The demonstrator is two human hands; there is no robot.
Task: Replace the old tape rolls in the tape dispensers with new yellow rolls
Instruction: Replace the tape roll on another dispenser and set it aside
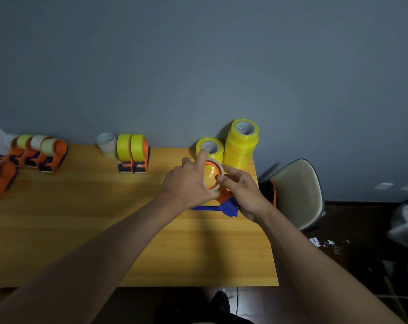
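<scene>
Far on the left of the long yellow wooden table, a bunch of orange tape dispensers with pale old rolls stands by the gray wall. Next come a small whitish tape roll and two orange dispensers with bright yellow rolls, side by side. Near the right end, the left hand curls its fingers around a thin, nearly used-up pale tape roll on an orange and blue tape dispenser. The right hand pinches the near rim of the same roll. Just behind sits one new yellow roll and a tall stack of new yellow rolls. A cream chair stands to the right.
</scene>
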